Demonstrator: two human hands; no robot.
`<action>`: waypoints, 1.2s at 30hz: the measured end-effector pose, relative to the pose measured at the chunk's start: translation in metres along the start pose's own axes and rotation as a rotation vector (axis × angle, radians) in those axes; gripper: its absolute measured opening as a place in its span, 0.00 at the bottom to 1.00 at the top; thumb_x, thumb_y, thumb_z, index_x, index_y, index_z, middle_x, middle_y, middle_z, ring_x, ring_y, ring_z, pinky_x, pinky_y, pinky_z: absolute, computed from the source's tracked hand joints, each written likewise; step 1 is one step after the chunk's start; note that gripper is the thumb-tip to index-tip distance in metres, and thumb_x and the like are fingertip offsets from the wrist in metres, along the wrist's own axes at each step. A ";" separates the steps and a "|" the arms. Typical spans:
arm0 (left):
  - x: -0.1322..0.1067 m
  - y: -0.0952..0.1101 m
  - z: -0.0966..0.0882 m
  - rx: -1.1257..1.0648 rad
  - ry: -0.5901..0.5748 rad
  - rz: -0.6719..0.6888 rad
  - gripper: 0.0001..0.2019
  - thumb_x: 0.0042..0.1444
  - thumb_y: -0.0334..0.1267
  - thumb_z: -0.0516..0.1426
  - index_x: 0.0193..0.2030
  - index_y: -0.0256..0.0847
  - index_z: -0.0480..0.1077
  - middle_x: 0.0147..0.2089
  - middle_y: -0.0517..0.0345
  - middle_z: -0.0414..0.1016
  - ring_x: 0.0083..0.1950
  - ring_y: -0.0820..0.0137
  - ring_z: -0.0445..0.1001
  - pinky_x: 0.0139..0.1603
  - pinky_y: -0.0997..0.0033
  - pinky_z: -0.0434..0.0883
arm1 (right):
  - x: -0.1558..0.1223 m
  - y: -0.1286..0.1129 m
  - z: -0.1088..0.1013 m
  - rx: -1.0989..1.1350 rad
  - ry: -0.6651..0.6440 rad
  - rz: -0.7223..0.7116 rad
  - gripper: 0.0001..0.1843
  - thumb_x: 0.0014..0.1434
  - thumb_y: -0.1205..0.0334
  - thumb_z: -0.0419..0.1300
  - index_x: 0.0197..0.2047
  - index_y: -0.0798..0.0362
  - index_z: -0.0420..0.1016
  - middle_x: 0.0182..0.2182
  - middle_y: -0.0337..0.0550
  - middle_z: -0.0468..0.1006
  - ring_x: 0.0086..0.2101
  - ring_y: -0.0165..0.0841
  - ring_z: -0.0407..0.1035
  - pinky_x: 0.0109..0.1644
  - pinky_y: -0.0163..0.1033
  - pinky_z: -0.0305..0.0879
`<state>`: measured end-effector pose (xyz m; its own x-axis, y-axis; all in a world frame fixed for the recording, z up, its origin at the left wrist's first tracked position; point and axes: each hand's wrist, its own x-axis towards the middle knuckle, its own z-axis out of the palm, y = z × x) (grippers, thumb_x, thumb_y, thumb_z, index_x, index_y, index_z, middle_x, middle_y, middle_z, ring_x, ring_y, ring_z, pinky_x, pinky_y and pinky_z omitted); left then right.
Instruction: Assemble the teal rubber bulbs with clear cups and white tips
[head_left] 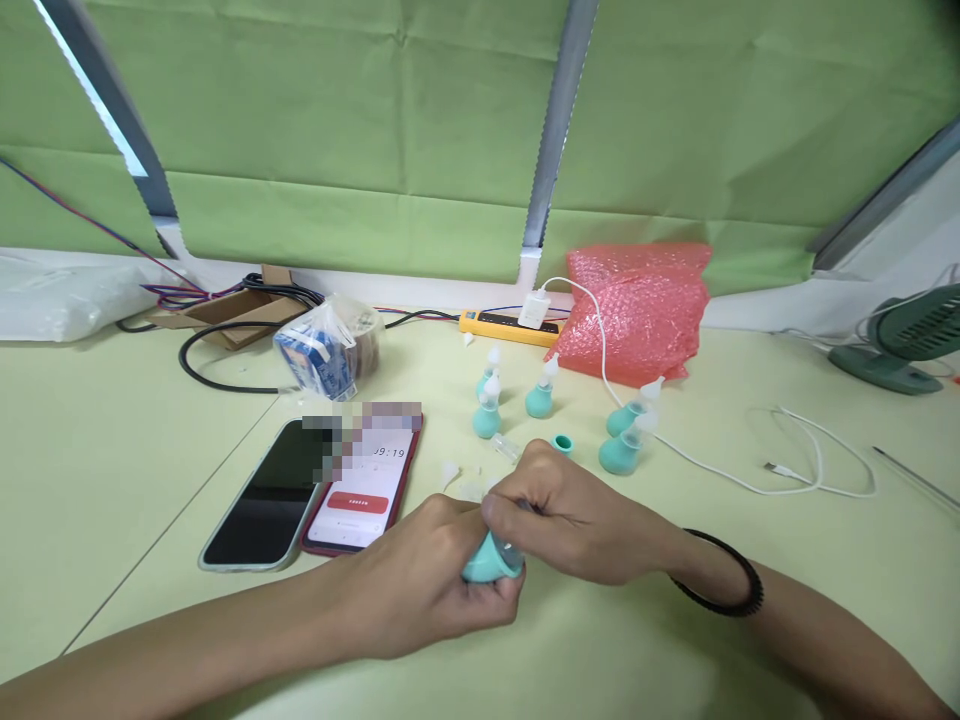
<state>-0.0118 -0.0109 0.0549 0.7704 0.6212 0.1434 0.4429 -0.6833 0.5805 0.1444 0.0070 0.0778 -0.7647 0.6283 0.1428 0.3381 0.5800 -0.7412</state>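
Note:
My left hand [442,575] is closed around a teal rubber bulb [491,562], part of what looks like a nasal aspirator. At the bulb's mouth, my right hand [562,515] pinches a clear plastic part [511,552], mostly covered by the fingers. Whether that part is seated in the bulb I cannot tell. Beyond my hands stand several assembled aspirators, among them one at the centre [539,400] and one at the right [619,452]. A loose teal bulb [562,443] shows its open mouth. Near it lie a clear tube [505,447] and a small white tip [450,473].
A dark-screened phone [262,500] and a lit phone [360,490] lie left of my hands. Behind are a bagged tape bundle [326,350], a yellow power strip [480,325] and red bubble wrap [634,315]. At the right, a white cable [720,485] curls near a green fan [911,330].

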 end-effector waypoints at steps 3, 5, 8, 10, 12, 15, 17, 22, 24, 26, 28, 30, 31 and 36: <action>0.000 0.001 0.000 0.037 -0.027 0.054 0.06 0.46 0.27 0.48 0.23 0.39 0.54 0.20 0.67 0.54 0.21 0.78 0.55 0.22 0.79 0.55 | -0.001 0.003 -0.004 0.145 -0.070 0.095 0.18 0.52 0.69 0.46 0.15 0.54 0.43 0.14 0.30 0.43 0.17 0.21 0.39 0.19 0.30 0.40; -0.001 0.004 -0.002 0.008 -0.077 0.060 0.04 0.48 0.29 0.48 0.25 0.38 0.56 0.22 0.65 0.55 0.22 0.78 0.55 0.22 0.79 0.56 | -0.002 0.002 -0.006 0.197 -0.074 0.148 0.19 0.54 0.67 0.45 0.15 0.54 0.43 0.14 0.31 0.43 0.17 0.21 0.40 0.18 0.30 0.40; -0.002 0.008 -0.008 -0.166 -0.140 -0.041 0.03 0.54 0.36 0.47 0.31 0.39 0.58 0.21 0.68 0.51 0.20 0.79 0.52 0.19 0.81 0.54 | -0.006 -0.003 -0.009 0.027 0.035 0.133 0.19 0.56 0.66 0.44 0.15 0.54 0.43 0.14 0.31 0.43 0.17 0.22 0.40 0.20 0.31 0.41; -0.002 0.009 -0.014 -0.203 -0.105 -0.086 0.06 0.55 0.39 0.47 0.35 0.39 0.58 0.21 0.68 0.51 0.21 0.78 0.53 0.20 0.81 0.55 | -0.008 -0.008 -0.010 -0.108 0.106 0.108 0.19 0.55 0.66 0.45 0.15 0.55 0.43 0.14 0.31 0.44 0.17 0.21 0.40 0.21 0.31 0.42; 0.001 0.007 -0.021 -0.132 -0.039 -0.128 0.07 0.56 0.40 0.46 0.35 0.39 0.58 0.22 0.67 0.55 0.23 0.76 0.57 0.23 0.79 0.58 | -0.010 -0.012 -0.012 -0.166 0.144 0.116 0.19 0.55 0.65 0.44 0.15 0.55 0.44 0.14 0.31 0.44 0.17 0.21 0.41 0.21 0.31 0.42; 0.007 -0.002 -0.029 0.008 0.042 -0.208 0.12 0.59 0.43 0.42 0.33 0.39 0.59 0.28 0.63 0.60 0.30 0.73 0.62 0.31 0.75 0.62 | -0.012 -0.016 -0.017 -0.239 0.162 0.154 0.19 0.56 0.63 0.45 0.16 0.55 0.43 0.14 0.31 0.43 0.17 0.22 0.39 0.20 0.31 0.40; 0.011 -0.012 -0.030 0.117 0.075 -0.221 0.13 0.59 0.45 0.43 0.33 0.39 0.61 0.33 0.60 0.61 0.37 0.70 0.63 0.38 0.71 0.63 | -0.013 -0.017 -0.021 -0.373 0.197 0.177 0.20 0.55 0.62 0.46 0.16 0.55 0.41 0.14 0.32 0.41 0.18 0.23 0.37 0.21 0.32 0.39; 0.018 -0.043 -0.023 0.454 0.106 -0.287 0.14 0.57 0.47 0.46 0.37 0.38 0.64 0.33 0.56 0.60 0.31 0.66 0.65 0.30 0.66 0.64 | -0.016 -0.018 -0.024 -0.590 0.311 0.181 0.22 0.51 0.60 0.49 0.15 0.56 0.40 0.15 0.32 0.39 0.19 0.24 0.34 0.22 0.35 0.36; 0.020 -0.055 -0.020 0.488 0.151 -0.268 0.13 0.56 0.45 0.48 0.39 0.38 0.65 0.34 0.55 0.62 0.29 0.66 0.66 0.29 0.66 0.65 | -0.017 -0.018 -0.024 -0.590 0.319 0.174 0.21 0.51 0.61 0.49 0.15 0.56 0.40 0.15 0.32 0.39 0.19 0.24 0.35 0.22 0.35 0.36; 0.023 -0.066 -0.018 0.447 0.190 -0.247 0.11 0.56 0.41 0.49 0.41 0.37 0.65 0.36 0.54 0.63 0.29 0.68 0.67 0.30 0.67 0.66 | -0.018 -0.019 -0.025 -0.589 0.331 0.171 0.21 0.51 0.61 0.49 0.16 0.55 0.40 0.15 0.32 0.39 0.19 0.24 0.35 0.22 0.35 0.36; 0.025 -0.075 -0.017 0.410 0.207 -0.235 0.10 0.56 0.37 0.50 0.43 0.37 0.65 0.38 0.53 0.65 0.31 0.69 0.69 0.32 0.69 0.66 | -0.018 -0.019 -0.026 -0.584 0.337 0.168 0.20 0.50 0.62 0.49 0.16 0.55 0.40 0.15 0.32 0.38 0.19 0.24 0.35 0.22 0.35 0.36; 0.027 -0.081 -0.015 0.391 0.224 -0.224 0.10 0.55 0.33 0.50 0.44 0.37 0.64 0.39 0.53 0.68 0.34 0.68 0.70 0.34 0.70 0.67 | -0.018 -0.019 -0.027 -0.578 0.341 0.167 0.20 0.50 0.63 0.49 0.16 0.55 0.40 0.15 0.32 0.38 0.19 0.24 0.35 0.22 0.35 0.36; 0.028 -0.083 -0.015 0.383 0.237 -0.217 0.11 0.54 0.32 0.50 0.45 0.37 0.63 0.39 0.53 0.69 0.35 0.68 0.70 0.34 0.70 0.67 | -0.017 -0.019 -0.028 -0.576 0.344 0.169 0.20 0.50 0.63 0.49 0.16 0.55 0.40 0.15 0.32 0.39 0.19 0.24 0.35 0.22 0.35 0.36; 0.028 -0.082 -0.009 0.360 0.309 -0.175 0.13 0.53 0.29 0.51 0.46 0.38 0.62 0.38 0.54 0.70 0.33 0.70 0.70 0.33 0.72 0.67 | -0.017 -0.017 -0.028 -0.573 0.352 0.183 0.20 0.50 0.63 0.49 0.16 0.55 0.39 0.15 0.32 0.39 0.19 0.24 0.35 0.22 0.34 0.36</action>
<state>-0.0311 0.0658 0.0190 0.5232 0.7854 0.3307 0.7249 -0.6142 0.3118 0.1672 0.0009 0.1070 -0.4770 0.8166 0.3250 0.7550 0.5700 -0.3241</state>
